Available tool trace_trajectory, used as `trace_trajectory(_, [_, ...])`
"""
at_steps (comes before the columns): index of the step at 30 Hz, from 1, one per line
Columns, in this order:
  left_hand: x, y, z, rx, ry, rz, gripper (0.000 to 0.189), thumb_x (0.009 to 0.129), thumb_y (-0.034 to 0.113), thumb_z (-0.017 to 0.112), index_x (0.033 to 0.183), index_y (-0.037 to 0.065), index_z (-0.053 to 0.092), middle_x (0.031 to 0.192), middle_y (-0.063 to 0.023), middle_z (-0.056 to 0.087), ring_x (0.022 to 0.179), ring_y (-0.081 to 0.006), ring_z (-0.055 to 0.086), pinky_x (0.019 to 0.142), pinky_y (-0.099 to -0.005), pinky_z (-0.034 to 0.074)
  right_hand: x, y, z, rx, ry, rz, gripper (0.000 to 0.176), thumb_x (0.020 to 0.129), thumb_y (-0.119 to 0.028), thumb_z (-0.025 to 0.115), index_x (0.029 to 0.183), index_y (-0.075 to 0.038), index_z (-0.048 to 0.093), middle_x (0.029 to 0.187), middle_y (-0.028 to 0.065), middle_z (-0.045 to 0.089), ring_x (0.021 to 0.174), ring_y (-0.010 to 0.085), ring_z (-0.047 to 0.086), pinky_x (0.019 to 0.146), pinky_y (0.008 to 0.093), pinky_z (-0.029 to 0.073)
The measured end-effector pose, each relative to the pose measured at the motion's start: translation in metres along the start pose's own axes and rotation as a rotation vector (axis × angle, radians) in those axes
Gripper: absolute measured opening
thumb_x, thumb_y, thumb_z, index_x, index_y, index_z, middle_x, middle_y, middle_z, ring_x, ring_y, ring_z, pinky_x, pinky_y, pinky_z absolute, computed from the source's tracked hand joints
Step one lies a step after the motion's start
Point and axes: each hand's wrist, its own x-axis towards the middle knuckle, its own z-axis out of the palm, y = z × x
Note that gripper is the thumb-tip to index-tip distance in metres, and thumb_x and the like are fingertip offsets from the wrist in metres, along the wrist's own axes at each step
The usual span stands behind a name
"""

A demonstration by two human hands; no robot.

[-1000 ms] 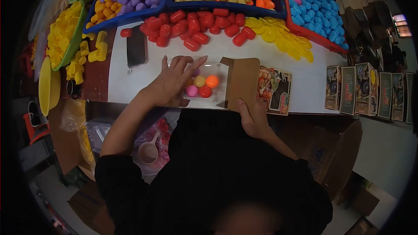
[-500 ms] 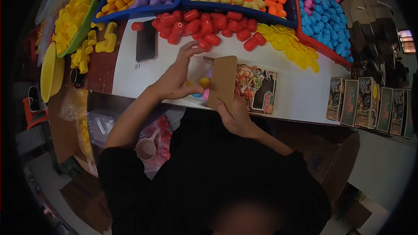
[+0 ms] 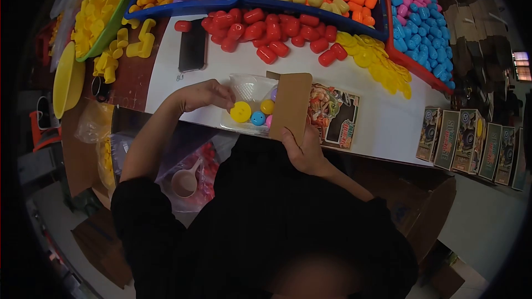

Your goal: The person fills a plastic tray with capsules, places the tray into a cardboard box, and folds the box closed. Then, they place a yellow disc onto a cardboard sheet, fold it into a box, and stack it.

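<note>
White surface (image 3: 377, 119) below bins (image 3: 310, 12) of coloured capsules, both hands at a box (image 3: 332, 116).
At the clear tray (image 3: 249, 86) the left hand (image 3: 206, 95) has its grip pinched on a yellow capsule (image 3: 240, 112); the right hand (image 3: 302, 152) clamps the cardboard flap (image 3: 291, 105) upright, so the tray lies uncovered.

Brown card flap (image 3: 292, 102), yellow disc (image 3: 240, 112), blue ball (image 3: 257, 118), red capsules (image 3: 271, 27)

One open carton (image 3: 291, 105), one clear tray (image 3: 248, 86), one phone (image 3: 193, 45), one held yellow disc (image 3: 240, 112)

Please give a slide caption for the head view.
Left hand touches a clear tray of coloured balls; right hand grips the cardboard flap.
</note>
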Motion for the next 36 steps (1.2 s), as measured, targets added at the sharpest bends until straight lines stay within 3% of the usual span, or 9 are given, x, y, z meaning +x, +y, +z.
trace_trajectory(12, [0.067,-0.001,0.081,-0.188,-0.141,0.289,0.027,0.087,0.015,0.057,0.105,-0.003,0.063,0.095,-0.0100,0.067,0.089,-0.0159,0.063,0.088,-0.0296,0.048,0.001,-0.010,-0.018,0.087,-0.088,0.071,0.043,0.074,-0.015,0.073,0.110,0.000,0.054,0.102,0.0132,0.052,0.088,0.0280,0.054,0.075,0.0365,0.044])
trace_trajectory(14, [0.064,0.001,0.075,-1.107,-0.388,-0.002,0.044,0.094,0.031,0.044,0.120,-0.003,0.052,0.108,-0.0172,0.062,0.093,-0.0235,0.064,0.088,-0.0345,0.049,-0.006,0.012,-0.047,-0.225,-0.074,0.001,0.053,0.067,-0.018,0.078,0.112,-0.002,0.055,0.106,0.0119,0.051,0.092,0.0264,0.053,0.080,0.0355,0.044])
trace_trajectory(16, [0.075,-0.008,0.074,-0.835,-0.218,-0.183,0.058,0.095,0.043,0.031,0.128,-0.003,0.043,0.117,-0.0218,0.055,0.094,-0.0298,0.063,0.086,-0.0387,0.051,-0.012,0.019,-0.056,-0.523,-0.090,-0.065,0.062,0.059,-0.020,0.082,0.115,-0.006,0.058,0.112,0.0084,0.047,0.106,0.0256,0.046,0.089,0.0331,0.041])
trace_trajectory(21, [0.067,-0.021,0.063,-0.540,-0.206,0.023,0.045,0.091,0.023,0.051,0.128,-0.002,0.044,0.118,-0.0186,0.056,0.102,-0.0238,0.060,0.090,-0.0364,0.048,-0.007,0.014,-0.061,-0.528,-0.163,-0.092,0.057,0.063,-0.017,0.080,0.114,-0.005,0.058,0.112,0.0091,0.048,0.103,0.0252,0.048,0.086,0.0324,0.043])
trace_trajectory(23, [0.035,0.015,0.057,0.211,0.084,0.311,0.039,0.082,0.003,0.058,0.121,0.000,0.051,0.114,-0.0119,0.059,0.097,-0.0208,0.059,0.088,-0.0338,0.047,-0.003,0.013,-0.076,-0.506,-0.177,-0.097,0.053,0.066,-0.014,0.079,0.115,-0.005,0.058,0.113,0.0099,0.048,0.100,0.0248,0.051,0.083,0.0317,0.045])
trace_trajectory(25, [0.030,0.013,0.034,0.229,0.576,0.449,0.031,0.078,-0.005,0.057,0.108,0.001,0.058,0.107,-0.0082,0.059,0.093,-0.0213,0.058,0.084,-0.0327,0.045,0.014,0.013,-0.116,0.018,-0.272,0.274,0.039,0.074,-0.008,0.072,0.111,-0.004,0.060,0.112,0.0111,0.052,0.091,0.0238,0.058,0.076,0.0302,0.048])
trace_trajectory(27, [-0.008,0.046,0.051,0.525,0.944,0.711,0.020,0.076,0.002,0.061,0.097,0.002,0.060,0.100,-0.0101,0.060,0.096,-0.0230,0.056,0.082,-0.0316,0.044,0.039,0.041,-0.150,-0.270,0.282,0.149,0.026,0.079,-0.003,0.064,0.105,-0.003,0.061,0.110,0.0117,0.056,0.087,0.0230,0.062,0.071,0.0278,0.049])
trace_trajectory(30, [-0.020,0.049,0.106,0.682,0.448,0.773,0.041,0.068,0.008,0.071,0.108,0.007,0.060,0.104,-0.0106,0.056,0.097,-0.0285,0.053,0.084,-0.0364,0.043,0.073,0.084,-0.193,-0.679,0.340,-0.042,0.023,0.077,-0.006,0.066,0.099,-0.003,0.063,0.102,0.0113,0.060,0.085,0.0255,0.062,0.072,0.0300,0.050])
trace_trajectory(36, [0.013,0.029,0.143,0.808,0.554,0.725,0.065,0.063,0.011,0.075,0.123,0.008,0.051,0.112,-0.0110,0.050,0.102,-0.0294,0.048,0.089,-0.0376,0.041,0.095,0.112,-0.189,-1.368,0.190,-0.245,0.031,0.071,-0.012,0.070,0.100,-0.003,0.062,0.081,0.0129,0.063,0.071,0.0309,0.058,0.073,0.0367,0.049])
